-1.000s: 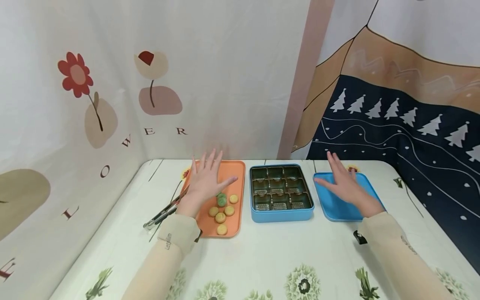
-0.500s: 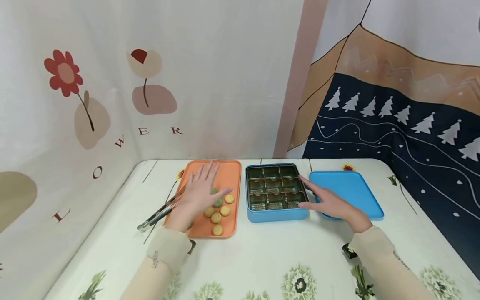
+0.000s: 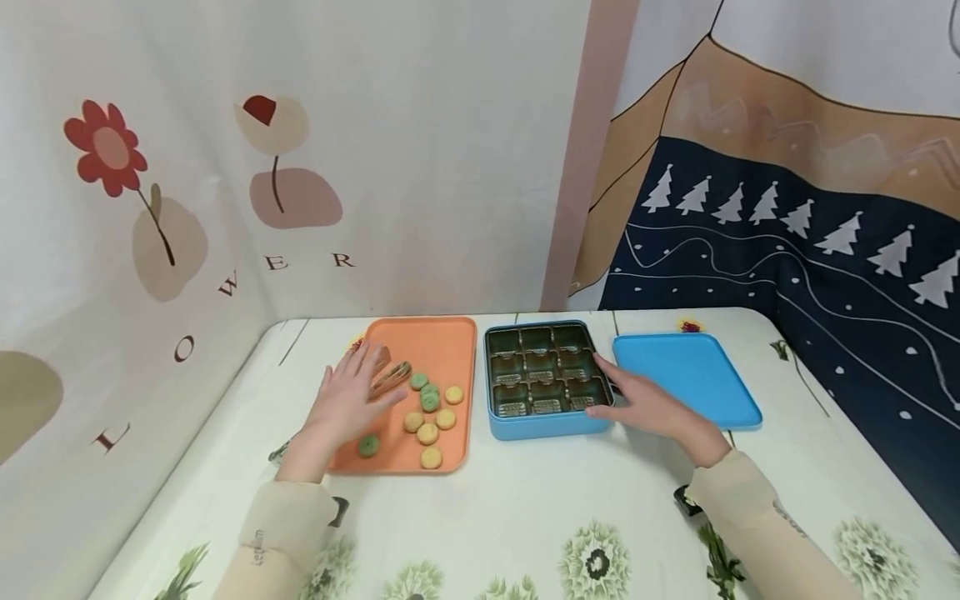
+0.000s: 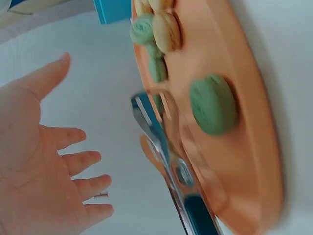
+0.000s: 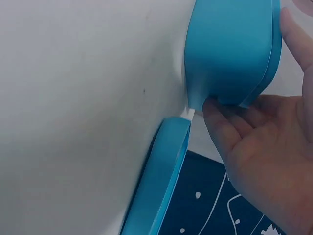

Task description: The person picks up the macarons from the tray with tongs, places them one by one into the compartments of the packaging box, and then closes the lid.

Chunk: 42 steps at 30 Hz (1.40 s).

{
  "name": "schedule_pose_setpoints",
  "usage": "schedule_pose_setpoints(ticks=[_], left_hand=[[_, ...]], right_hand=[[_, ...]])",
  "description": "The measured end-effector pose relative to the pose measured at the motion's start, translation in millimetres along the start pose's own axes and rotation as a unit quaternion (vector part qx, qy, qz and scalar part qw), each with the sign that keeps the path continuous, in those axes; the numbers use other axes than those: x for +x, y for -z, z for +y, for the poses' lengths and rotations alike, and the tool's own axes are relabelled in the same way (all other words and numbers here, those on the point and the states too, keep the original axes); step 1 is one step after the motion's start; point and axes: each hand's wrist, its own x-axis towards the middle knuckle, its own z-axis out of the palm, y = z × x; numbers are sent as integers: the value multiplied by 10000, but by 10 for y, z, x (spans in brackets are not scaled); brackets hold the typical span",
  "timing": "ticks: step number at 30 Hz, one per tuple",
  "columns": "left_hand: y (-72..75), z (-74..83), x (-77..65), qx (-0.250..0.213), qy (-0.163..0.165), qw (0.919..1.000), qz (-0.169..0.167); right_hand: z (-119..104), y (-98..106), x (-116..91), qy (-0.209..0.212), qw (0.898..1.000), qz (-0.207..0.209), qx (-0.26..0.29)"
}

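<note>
My left hand (image 3: 343,408), its fingers spread, hovers over a pair of tongs (image 4: 168,161) and touches nothing. The tongs lie across the left edge of an orange tray (image 3: 420,337), partly hidden under that hand in the head view. Small green macarons (image 3: 368,446) and yellow macarons (image 3: 427,433) rest on the tray. My right hand (image 3: 654,408) holds the right side of a blue box (image 3: 551,427), the thumb at its near corner and the fingers against its side. Inside the box sits a dark plastic insert (image 3: 542,364) divided into several compartments.
A blue lid (image 3: 690,375) lies flat on the table to the right of the box, beyond my right hand. The table wears a white flowered cloth (image 3: 465,525). Printed curtains (image 3: 450,167) hang behind and to the sides.
My right hand came from above the lid to the side of the box and has stayed there. My left hand drew back leftward over the tray, uncovering the tongs' tips and a green macaron.
</note>
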Motion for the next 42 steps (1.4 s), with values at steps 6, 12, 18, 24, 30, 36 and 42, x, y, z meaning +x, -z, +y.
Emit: schedule_pose_setpoints(ticks=[6,12,18,24,30,36,42], left_hand=[[2,-199,-44,100,294,9994,-154],[14,-299,-36,16,835,9949,-565],[9,-364,15,101,1090,9919,-645],[-47,-449,119,252,1140,9909,-671],[-64,-548,127,193,1285,9899,-569],[9,-609,15,-109,1226,9918,-338],[86,-507,-42,-531,289,9981,-90]], right_hand=[[-42,-20,-7,-167,9998,-63,20],[-114,-38,-7,-354,9994,-62,24],[-169,-32,7,-447,9990,-59,74],[-168,-46,-4,-486,9988,-64,60],[-187,-89,10,-486,9988,-67,93],[-204,-128,74,-452,9987,-135,179],[-160,-83,10,-666,9976,-74,188]])
